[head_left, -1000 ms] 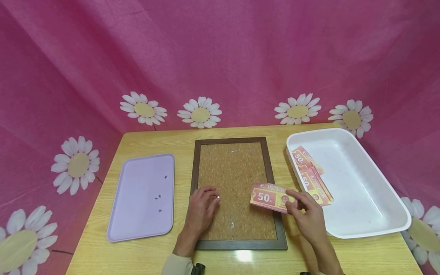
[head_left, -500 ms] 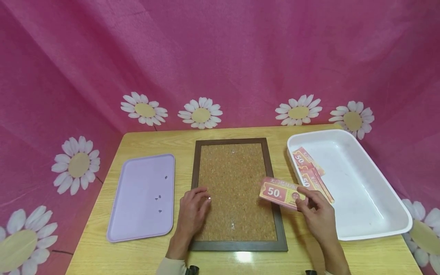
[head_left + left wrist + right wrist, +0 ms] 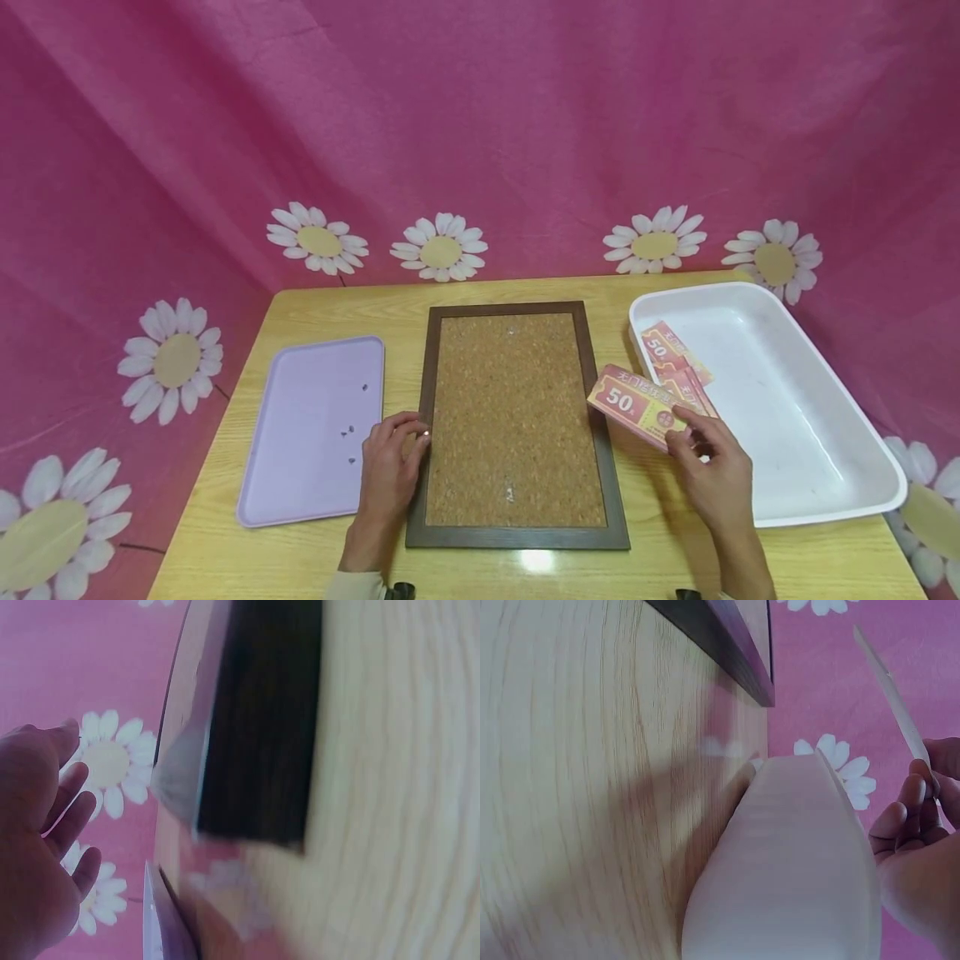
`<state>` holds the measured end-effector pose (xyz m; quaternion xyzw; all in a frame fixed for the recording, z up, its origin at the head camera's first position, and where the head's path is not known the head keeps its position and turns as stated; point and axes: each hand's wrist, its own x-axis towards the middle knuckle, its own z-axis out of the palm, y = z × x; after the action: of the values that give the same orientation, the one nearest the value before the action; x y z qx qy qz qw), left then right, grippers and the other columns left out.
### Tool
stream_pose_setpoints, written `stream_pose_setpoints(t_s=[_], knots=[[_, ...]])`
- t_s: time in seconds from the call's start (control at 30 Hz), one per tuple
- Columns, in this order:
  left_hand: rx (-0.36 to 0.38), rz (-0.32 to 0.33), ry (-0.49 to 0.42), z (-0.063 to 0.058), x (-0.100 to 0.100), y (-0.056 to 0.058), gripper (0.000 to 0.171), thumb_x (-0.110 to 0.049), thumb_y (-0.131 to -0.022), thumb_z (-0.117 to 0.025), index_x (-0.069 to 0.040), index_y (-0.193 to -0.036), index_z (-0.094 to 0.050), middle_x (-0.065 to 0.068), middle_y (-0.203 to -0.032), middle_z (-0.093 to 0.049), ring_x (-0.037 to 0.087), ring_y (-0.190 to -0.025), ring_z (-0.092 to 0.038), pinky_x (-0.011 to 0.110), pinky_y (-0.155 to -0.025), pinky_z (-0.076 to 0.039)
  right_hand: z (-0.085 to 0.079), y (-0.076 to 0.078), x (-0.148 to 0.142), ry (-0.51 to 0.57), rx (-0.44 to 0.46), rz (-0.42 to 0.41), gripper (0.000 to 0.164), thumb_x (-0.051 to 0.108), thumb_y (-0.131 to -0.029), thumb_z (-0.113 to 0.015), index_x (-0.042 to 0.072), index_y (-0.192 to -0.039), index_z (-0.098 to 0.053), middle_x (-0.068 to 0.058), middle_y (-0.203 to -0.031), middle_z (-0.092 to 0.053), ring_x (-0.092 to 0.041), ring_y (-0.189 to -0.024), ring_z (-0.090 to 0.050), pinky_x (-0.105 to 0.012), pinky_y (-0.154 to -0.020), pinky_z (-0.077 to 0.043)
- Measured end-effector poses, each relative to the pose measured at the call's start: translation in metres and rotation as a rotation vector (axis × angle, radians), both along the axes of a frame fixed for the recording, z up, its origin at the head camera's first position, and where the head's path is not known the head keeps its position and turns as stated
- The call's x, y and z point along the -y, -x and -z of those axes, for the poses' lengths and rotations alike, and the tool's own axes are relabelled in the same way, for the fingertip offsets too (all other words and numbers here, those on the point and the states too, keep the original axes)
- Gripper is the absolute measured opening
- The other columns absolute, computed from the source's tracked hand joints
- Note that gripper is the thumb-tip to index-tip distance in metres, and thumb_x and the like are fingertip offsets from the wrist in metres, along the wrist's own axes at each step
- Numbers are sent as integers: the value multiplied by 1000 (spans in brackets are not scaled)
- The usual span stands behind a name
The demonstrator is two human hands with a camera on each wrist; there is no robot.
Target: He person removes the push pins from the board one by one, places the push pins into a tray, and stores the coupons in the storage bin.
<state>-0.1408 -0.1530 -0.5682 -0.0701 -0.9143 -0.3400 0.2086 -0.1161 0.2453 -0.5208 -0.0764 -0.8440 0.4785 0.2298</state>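
Observation:
My right hand (image 3: 712, 467) pinches a pink and yellow coupon (image 3: 633, 404) marked 50 at its right end, above the table between the corkboard (image 3: 517, 417) and the white tub (image 3: 795, 400). Seen edge-on in the right wrist view, the coupon (image 3: 892, 697) sticks up from the fingers; whether it is one sheet or several I cannot tell. At the board's left edge is my left hand (image 3: 390, 471), thumb and index finger together on a tiny shiny thumbtack (image 3: 426, 432). In the left wrist view its other fingers (image 3: 71, 821) curl loosely.
A lilac tray (image 3: 300, 433) at left bears several small dark tacks (image 3: 350, 429). More coupons (image 3: 663, 342) lie along the tub's left side. The dark-framed corkboard lies flat mid-table. A pink flowered curtain (image 3: 480, 125) stands behind the wooden table (image 3: 465, 575).
My right hand has carried the coupon right, off the corkboard toward the tub, turning it slightly. My left hand has drawn back left from over the cork to the frame's left edge.

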Motion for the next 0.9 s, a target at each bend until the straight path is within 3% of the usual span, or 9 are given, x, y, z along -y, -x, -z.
stream_pose_setpoints(t_s=[0.2, 0.57, 0.9], knots=[[-7, -42, -19, 7, 15, -2, 13, -10, -82, -75, -9, -93, -70, 6, -113, -65, 26, -102, -56, 41, -84, -34, 2, -2, -8, -42, -16, 45, 33, -6, -79, -72, 3, -111, -71, 17, -84, -55, 8, -72, -51, -4, -64, -41], [27, -114, -37, 12, 34, -5, 11, -9, -84, -73, -7, -94, -70, 9, -113, -66, 31, -105, -56, 45, -86, -33, 6, -4, -13, -61, 49, 106, 34, -3, -81, -72, 5, -113, -70, 19, -86, -55, 9, -73, -51, -5, -63, -40], [35, -198, -53, 17, 53, -8, 11, -7, -85, -70, -5, -95, -70, 12, -113, -66, 35, -104, -55, 48, -84, -33, 10, -2, -19, -68, 4, 143, 33, -7, -78, -71, 3, -110, -71, 27, -84, -55, 14, -70, -50, -3, -63, -39]])
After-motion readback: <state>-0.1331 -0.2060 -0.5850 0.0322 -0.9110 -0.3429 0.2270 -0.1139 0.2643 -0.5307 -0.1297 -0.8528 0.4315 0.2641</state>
